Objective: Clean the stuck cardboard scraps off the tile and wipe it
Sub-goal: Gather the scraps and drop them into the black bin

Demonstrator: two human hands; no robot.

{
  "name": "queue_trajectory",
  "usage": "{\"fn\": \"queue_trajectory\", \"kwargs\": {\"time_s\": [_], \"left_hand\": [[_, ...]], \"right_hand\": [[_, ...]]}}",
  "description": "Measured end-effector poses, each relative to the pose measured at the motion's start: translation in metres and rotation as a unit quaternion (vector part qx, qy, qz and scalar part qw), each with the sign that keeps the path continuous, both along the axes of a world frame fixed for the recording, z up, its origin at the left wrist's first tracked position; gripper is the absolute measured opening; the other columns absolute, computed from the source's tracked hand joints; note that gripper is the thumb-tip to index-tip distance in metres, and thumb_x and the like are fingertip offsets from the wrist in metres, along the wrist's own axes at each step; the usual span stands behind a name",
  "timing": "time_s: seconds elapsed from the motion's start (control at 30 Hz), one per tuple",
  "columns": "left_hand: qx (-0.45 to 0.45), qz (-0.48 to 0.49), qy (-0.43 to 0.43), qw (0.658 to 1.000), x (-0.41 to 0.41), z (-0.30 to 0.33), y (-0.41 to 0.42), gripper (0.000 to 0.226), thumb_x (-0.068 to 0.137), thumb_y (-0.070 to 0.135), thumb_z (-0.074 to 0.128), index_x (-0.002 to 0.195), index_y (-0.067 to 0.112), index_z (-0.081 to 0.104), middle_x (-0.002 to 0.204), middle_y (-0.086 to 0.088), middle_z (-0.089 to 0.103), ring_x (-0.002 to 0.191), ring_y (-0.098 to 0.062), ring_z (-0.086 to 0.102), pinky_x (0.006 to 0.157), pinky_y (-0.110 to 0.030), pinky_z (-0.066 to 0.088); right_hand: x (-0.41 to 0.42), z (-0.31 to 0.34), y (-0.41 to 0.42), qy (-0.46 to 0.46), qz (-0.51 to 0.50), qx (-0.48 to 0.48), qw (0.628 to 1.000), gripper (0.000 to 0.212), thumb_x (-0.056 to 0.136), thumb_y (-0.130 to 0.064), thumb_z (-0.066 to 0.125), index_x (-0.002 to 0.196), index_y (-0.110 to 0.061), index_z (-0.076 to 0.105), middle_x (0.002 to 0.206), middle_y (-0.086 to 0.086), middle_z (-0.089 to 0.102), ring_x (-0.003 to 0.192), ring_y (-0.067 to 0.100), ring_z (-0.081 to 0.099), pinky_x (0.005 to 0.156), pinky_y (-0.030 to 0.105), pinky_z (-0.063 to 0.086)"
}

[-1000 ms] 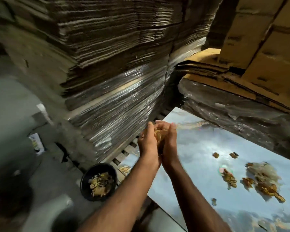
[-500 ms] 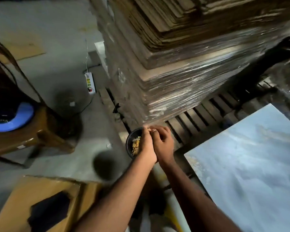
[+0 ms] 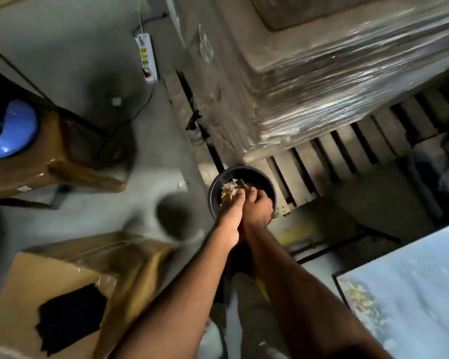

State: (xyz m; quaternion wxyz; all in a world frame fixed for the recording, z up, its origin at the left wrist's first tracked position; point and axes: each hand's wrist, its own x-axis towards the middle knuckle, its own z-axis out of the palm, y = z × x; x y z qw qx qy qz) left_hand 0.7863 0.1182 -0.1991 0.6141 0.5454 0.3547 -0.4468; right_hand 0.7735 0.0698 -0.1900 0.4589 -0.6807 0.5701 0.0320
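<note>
A black bowl (image 3: 215, 187) stands on the floor beside a wooden pallet, with cardboard scraps (image 3: 230, 189) lying inside it. My left hand (image 3: 231, 211) and my right hand (image 3: 258, 207) are pressed together directly over the bowl, fingers curled and pointing down into it. Scraps show at my fingertips; what is between my palms is hidden. The pale blue tile (image 3: 412, 288) lies at the lower right, with a patch of stuck cardboard residue (image 3: 358, 299) near its left edge.
A tall shrink-wrapped stack of flat cardboard (image 3: 322, 73) sits on the pallet (image 3: 347, 156) behind the bowl. A cardboard box (image 3: 62, 288) lies at lower left. A brown stool (image 3: 49, 161) carries a blue object (image 3: 13, 130). A power strip (image 3: 147, 57) lies on the floor.
Both hands, cupped together with scraps, have travelled from above the tile leftward and down to the bowl. My view has swung left, so most of the tile has left the frame.
</note>
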Motion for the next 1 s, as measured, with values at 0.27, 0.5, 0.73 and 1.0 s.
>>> {"fn": "queue_trajectory", "kwargs": {"time_s": [0.27,0.5,0.73,1.0], "left_hand": [[0.059,-0.001,-0.031,0.998,0.024,-0.079,-0.011,0.047,0.097,0.012,0.053,0.138,0.034,0.044,0.126,-0.007,0.058,0.102,-0.027,0.063,0.067,-0.033,0.055],[0.167,-0.091,-0.156,0.969,0.024,-0.152,-0.001,0.042,0.095,0.034,0.059,0.136,0.036,0.052,0.141,-0.002,0.052,0.125,-0.021,0.052,0.105,-0.046,0.047],[0.125,-0.128,-0.132,0.975,0.036,-0.135,-0.004,0.071,0.083,0.056,0.067,0.145,0.039,0.038,0.144,-0.001,0.048,0.124,-0.022,0.054,0.097,-0.048,0.052],[0.123,-0.179,-0.173,0.961,0.031,-0.116,-0.004,0.084,0.058,0.073,0.077,0.122,0.022,0.060,0.118,0.000,0.068,0.109,-0.019,0.065,0.098,-0.038,0.052]], "right_hand": [[0.013,-0.090,-0.026,0.012,-0.149,0.302,0.942,0.131,0.058,-0.104,0.019,0.150,-0.012,0.037,0.150,0.016,0.043,0.135,0.034,0.043,0.114,0.052,0.033],[0.002,-0.099,-0.051,-0.054,-0.065,0.329,0.940,0.058,0.104,-0.054,0.024,0.138,-0.015,0.051,0.130,0.008,0.063,0.116,0.021,0.060,0.101,0.038,0.047],[0.003,-0.092,-0.054,-0.047,0.016,0.322,0.945,0.049,0.107,-0.039,0.031,0.145,-0.009,0.042,0.133,0.000,0.053,0.120,0.016,0.051,0.099,0.031,0.042],[-0.007,-0.053,-0.047,-0.096,0.046,0.282,0.953,0.032,0.108,-0.029,0.032,0.122,-0.012,0.055,0.113,0.004,0.061,0.096,0.009,0.059,0.086,0.023,0.048]]}}
